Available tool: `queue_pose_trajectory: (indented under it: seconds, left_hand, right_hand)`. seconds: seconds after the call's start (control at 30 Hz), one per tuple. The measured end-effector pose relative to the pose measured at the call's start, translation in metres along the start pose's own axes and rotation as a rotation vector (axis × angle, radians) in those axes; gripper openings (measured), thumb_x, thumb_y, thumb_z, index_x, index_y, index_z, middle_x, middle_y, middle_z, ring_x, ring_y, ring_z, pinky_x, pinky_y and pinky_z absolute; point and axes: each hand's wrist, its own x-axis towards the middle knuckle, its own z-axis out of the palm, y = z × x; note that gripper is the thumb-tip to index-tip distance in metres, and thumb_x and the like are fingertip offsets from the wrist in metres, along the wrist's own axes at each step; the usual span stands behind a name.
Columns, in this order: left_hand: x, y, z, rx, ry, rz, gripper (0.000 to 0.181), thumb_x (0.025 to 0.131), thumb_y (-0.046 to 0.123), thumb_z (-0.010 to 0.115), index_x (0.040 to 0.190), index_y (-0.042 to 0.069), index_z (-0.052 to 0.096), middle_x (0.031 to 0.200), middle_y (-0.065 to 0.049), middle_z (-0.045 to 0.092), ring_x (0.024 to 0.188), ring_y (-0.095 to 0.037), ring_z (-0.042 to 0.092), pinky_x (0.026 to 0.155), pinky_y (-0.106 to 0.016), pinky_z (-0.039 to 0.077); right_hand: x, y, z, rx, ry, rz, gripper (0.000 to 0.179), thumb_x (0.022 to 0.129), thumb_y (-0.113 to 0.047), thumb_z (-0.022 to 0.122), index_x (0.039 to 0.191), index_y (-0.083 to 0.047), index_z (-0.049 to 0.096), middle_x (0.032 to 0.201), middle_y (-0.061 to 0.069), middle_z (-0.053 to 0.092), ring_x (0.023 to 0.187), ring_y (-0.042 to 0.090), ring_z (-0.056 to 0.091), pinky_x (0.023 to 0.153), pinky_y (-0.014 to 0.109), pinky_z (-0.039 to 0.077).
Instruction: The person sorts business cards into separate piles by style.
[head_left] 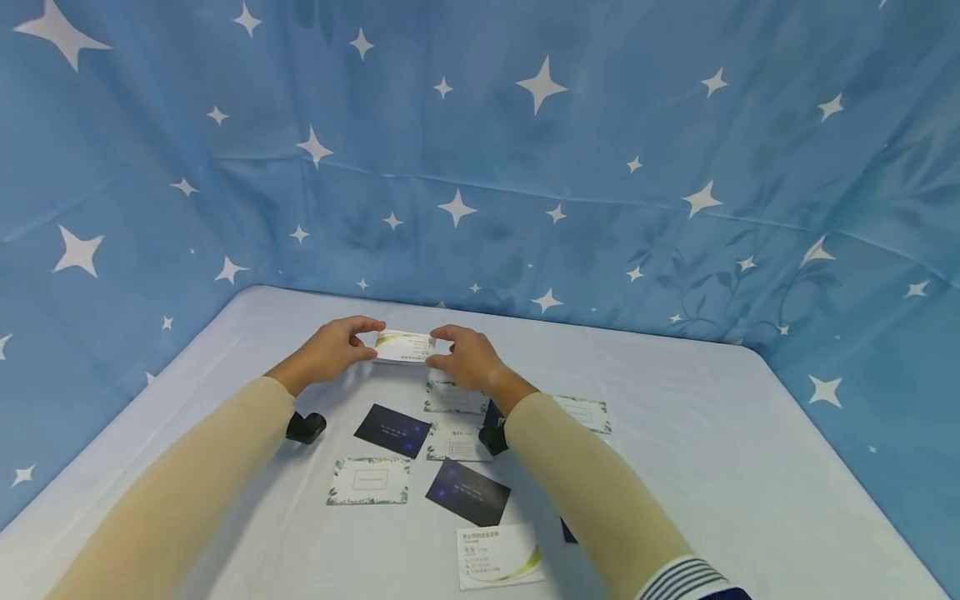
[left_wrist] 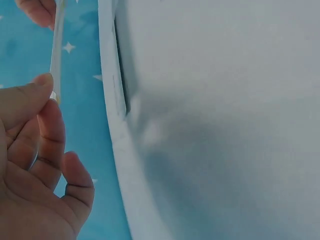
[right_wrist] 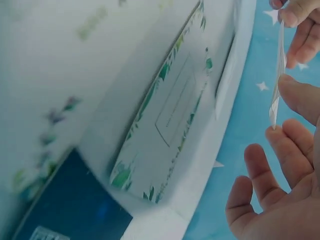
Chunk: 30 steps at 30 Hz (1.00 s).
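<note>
Between both hands is a thin stack of white business cards (head_left: 403,346) with a gold curve and print, held up over the far part of the table. My left hand (head_left: 333,350) pinches its left end between thumb and fingertips. The right end is pinched the same way by my right hand (head_left: 468,358). Seen edge-on in the left wrist view, the business cards (left_wrist: 56,55) stand upright between the fingertips. In the right wrist view, the stack's thin edge (right_wrist: 278,80) shows slightly parted layers near my right thumb.
Leaf-bordered cards (head_left: 368,481) and dark blue cards (head_left: 393,430) lie spread on the white table (head_left: 675,467). A gold-curved white card (head_left: 499,557) lies nearest the front. My right forearm covers part of some cards. A blue star-patterned curtain (head_left: 480,150) hangs behind the table.
</note>
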Motion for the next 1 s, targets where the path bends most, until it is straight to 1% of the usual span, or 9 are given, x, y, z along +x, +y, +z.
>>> queue_pose_trajectory:
  seconds: [0.1, 0.17, 0.33, 0.43, 0.57, 0.73, 0.93, 1.0]
  left_hand:
    - [0.006, -0.005, 0.001, -0.024, -0.01, -0.026, 0.051, 0.098, 0.013, 0.064, 0.147, 0.008, 0.05, 0.143, -0.016, 0.051, 0.103, -0.027, 0.053, 0.083, -0.04, 0.043]
    - [0.009, -0.009, 0.001, -0.03, -0.014, -0.037, 0.05, 0.099, 0.014, 0.064, 0.147, 0.009, 0.049, 0.145, -0.016, 0.049, 0.108, -0.029, 0.053, 0.086, -0.042, 0.044]
    - [0.016, -0.016, 0.002, -0.026, -0.021, -0.037, 0.048, 0.1, 0.014, 0.063, 0.145, 0.007, 0.051, 0.148, -0.02, 0.047, 0.115, -0.032, 0.051, 0.091, -0.046, 0.044]
    - [0.02, -0.02, 0.004, -0.02, -0.025, -0.03, 0.046, 0.1, 0.014, 0.062, 0.144, 0.005, 0.051, 0.149, -0.023, 0.045, 0.117, -0.034, 0.05, 0.093, -0.047, 0.043]
    - [0.024, -0.025, 0.007, -0.002, -0.037, -0.028, 0.045, 0.1, 0.012, 0.061, 0.143, 0.003, 0.051, 0.149, -0.023, 0.045, 0.12, -0.036, 0.05, 0.097, -0.05, 0.042]
    - [0.027, -0.028, 0.009, 0.031, -0.047, -0.021, 0.044, 0.099, 0.009, 0.06, 0.142, 0.002, 0.052, 0.149, -0.024, 0.044, 0.124, -0.04, 0.051, 0.102, -0.053, 0.039]
    - [0.031, -0.031, 0.01, 0.052, -0.05, -0.01, 0.044, 0.098, 0.008, 0.061, 0.14, -0.001, 0.052, 0.148, -0.026, 0.044, 0.129, -0.043, 0.047, 0.107, -0.055, 0.033]
    - [0.031, -0.03, 0.011, 0.057, -0.056, -0.026, 0.044, 0.098, 0.009, 0.06, 0.141, 0.0, 0.052, 0.149, -0.025, 0.044, 0.133, -0.043, 0.044, 0.11, -0.056, 0.03]
  right_hand:
    - [0.008, 0.001, 0.003, 0.011, -0.007, 0.012, 0.051, 0.097, -0.03, 0.068, 0.145, -0.016, 0.055, 0.144, 0.003, 0.055, 0.126, 0.024, 0.054, 0.102, 0.042, 0.043]
    - [0.013, 0.001, 0.005, 0.026, -0.01, 0.021, 0.051, 0.097, -0.029, 0.068, 0.144, -0.015, 0.055, 0.144, 0.003, 0.054, 0.126, 0.025, 0.053, 0.103, 0.043, 0.042]
    - [0.021, 0.0, 0.009, 0.034, -0.023, 0.048, 0.05, 0.098, -0.028, 0.067, 0.144, -0.015, 0.054, 0.145, 0.004, 0.053, 0.127, 0.025, 0.053, 0.104, 0.044, 0.041]
    - [0.025, 0.0, 0.011, 0.013, -0.031, 0.064, 0.051, 0.098, -0.029, 0.067, 0.145, -0.015, 0.054, 0.147, 0.004, 0.052, 0.133, 0.025, 0.049, 0.108, 0.044, 0.037]
    - [0.03, 0.001, 0.015, -0.005, -0.045, 0.075, 0.05, 0.098, -0.029, 0.067, 0.145, -0.014, 0.054, 0.148, 0.004, 0.051, 0.138, 0.025, 0.042, 0.11, 0.044, 0.034]
    - [0.034, 0.002, 0.021, -0.039, -0.071, 0.087, 0.049, 0.099, -0.028, 0.065, 0.144, -0.013, 0.054, 0.147, 0.006, 0.052, 0.139, 0.026, 0.042, 0.11, 0.043, 0.034]
    - [0.036, 0.001, 0.025, -0.098, -0.09, 0.093, 0.048, 0.1, -0.028, 0.063, 0.145, -0.014, 0.053, 0.148, 0.007, 0.051, 0.14, 0.025, 0.041, 0.113, 0.042, 0.03]
    - [0.037, 0.001, 0.025, -0.106, -0.099, 0.094, 0.048, 0.1, -0.027, 0.063, 0.145, -0.014, 0.053, 0.148, 0.007, 0.051, 0.14, 0.025, 0.041, 0.113, 0.042, 0.03]
